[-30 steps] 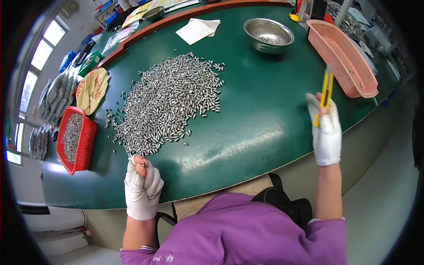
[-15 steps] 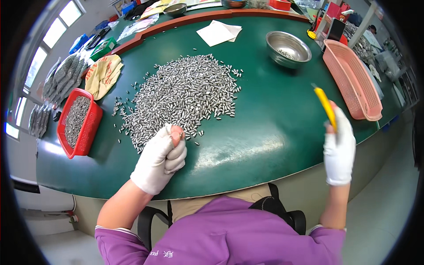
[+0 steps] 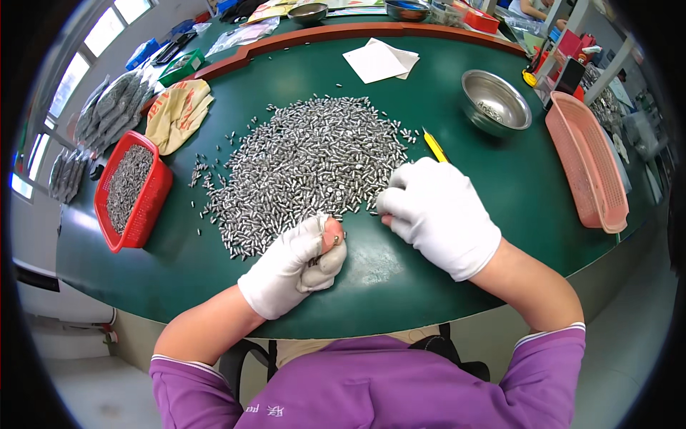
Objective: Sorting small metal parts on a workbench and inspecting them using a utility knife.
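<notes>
Left hand (image 3: 294, 270) pinching a small metal piece (image 3: 336, 240), thumb to forefinger, at near edge of the metal pile (image 3: 307, 157) on the green counter (image 3: 518, 207); right hand (image 3: 439, 220) curled by pile's right edge, yellow cutter (image 3: 434, 146) poking out beyond it, can't tell how it's gripped

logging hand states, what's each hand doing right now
Left hand: closed, pinching a small silver metal piece.
Right hand: partly curled; a yellow utility knife shows beyond it, but any grip is hidden.

Both hands (image 3: 294, 268) (image 3: 443, 214) are curled, forearms (image 3: 532, 286) angled inward
</notes>
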`<state>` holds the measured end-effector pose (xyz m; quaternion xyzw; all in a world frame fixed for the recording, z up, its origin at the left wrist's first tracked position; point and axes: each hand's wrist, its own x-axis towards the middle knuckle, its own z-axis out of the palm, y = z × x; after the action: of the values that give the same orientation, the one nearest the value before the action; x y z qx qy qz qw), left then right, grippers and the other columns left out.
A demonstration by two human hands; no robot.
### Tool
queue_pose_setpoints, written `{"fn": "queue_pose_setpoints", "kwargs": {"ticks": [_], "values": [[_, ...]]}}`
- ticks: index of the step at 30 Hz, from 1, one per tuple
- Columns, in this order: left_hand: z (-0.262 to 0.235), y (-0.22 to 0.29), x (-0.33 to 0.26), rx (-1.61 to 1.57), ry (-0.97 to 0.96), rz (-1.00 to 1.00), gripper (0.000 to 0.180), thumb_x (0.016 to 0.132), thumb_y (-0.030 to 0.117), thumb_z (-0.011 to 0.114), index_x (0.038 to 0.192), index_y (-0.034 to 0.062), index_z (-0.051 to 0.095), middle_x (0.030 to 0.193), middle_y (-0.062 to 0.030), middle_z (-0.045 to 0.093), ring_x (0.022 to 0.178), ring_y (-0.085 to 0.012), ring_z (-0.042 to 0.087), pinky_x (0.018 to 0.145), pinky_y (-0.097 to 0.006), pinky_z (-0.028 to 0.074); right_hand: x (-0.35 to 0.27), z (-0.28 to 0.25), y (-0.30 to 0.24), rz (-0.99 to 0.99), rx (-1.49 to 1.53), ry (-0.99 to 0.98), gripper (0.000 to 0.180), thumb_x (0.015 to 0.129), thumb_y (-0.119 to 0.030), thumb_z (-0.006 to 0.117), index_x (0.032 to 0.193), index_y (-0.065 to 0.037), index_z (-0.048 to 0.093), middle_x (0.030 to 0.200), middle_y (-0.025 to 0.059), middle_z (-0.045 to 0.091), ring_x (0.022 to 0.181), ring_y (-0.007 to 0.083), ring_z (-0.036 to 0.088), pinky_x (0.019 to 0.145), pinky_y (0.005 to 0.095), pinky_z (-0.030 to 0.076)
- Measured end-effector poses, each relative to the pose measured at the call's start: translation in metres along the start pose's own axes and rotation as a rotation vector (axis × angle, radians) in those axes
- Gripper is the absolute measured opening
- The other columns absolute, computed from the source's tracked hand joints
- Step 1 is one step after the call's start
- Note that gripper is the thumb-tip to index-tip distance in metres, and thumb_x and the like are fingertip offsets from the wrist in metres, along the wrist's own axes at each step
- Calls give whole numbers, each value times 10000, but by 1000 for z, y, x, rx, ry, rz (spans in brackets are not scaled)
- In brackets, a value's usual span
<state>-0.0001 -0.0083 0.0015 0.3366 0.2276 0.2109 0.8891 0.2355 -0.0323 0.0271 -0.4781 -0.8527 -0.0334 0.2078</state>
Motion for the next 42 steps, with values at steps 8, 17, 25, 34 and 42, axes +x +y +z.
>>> {"fn": "queue_pose_setpoints", "kwargs": {"ticks": [8,17,25,34,42], "values": [[-10,-7,-3,-19,-106,-41,204,950,310,629,1047,165,523,885,-46,542,518,-43,313,473,-190,239,2,28,0,38,-11,-62,89,758,-179,680,779,-113,624,812,67,563,802,269,576,674,398,468],[5,-6,-3,83,50,-137,179,977,261,594,1008,134,472,832,-14,541,537,-42,370,468,-191,268,-2,28,-10,-109,296,143,213,723,-229,771,860,-141,635,854,26,581,779,252,567,667,375,458],[-1,-12,-4,1,36,-94,169,992,294,568,1047,145,511,849,-3,573,572,-36,394,486,-182,283,-1,31,-10,-93,403,198,207,714,-211,785,867,-142,665,820,15,580,702,242,561,605,365,446],[-3,-13,-4,-62,69,-89,142,998,281,560,1047,150,537,859,-1,592,578,-34,402,498,-182,287,-2,29,-10,-127,349,186,150,689,-181,754,807,-149,666,800,3,617,710,234,592,610,376,479],[-5,-13,-2,-89,12,-63,122,997,257,560,1029,140,542,860,-6,589,570,-40,387,499,-188,283,4,23,8,90,91,270,136,718,-129,734,833,-137,662,832,23,612,779,239,593,673,373,487]]}}
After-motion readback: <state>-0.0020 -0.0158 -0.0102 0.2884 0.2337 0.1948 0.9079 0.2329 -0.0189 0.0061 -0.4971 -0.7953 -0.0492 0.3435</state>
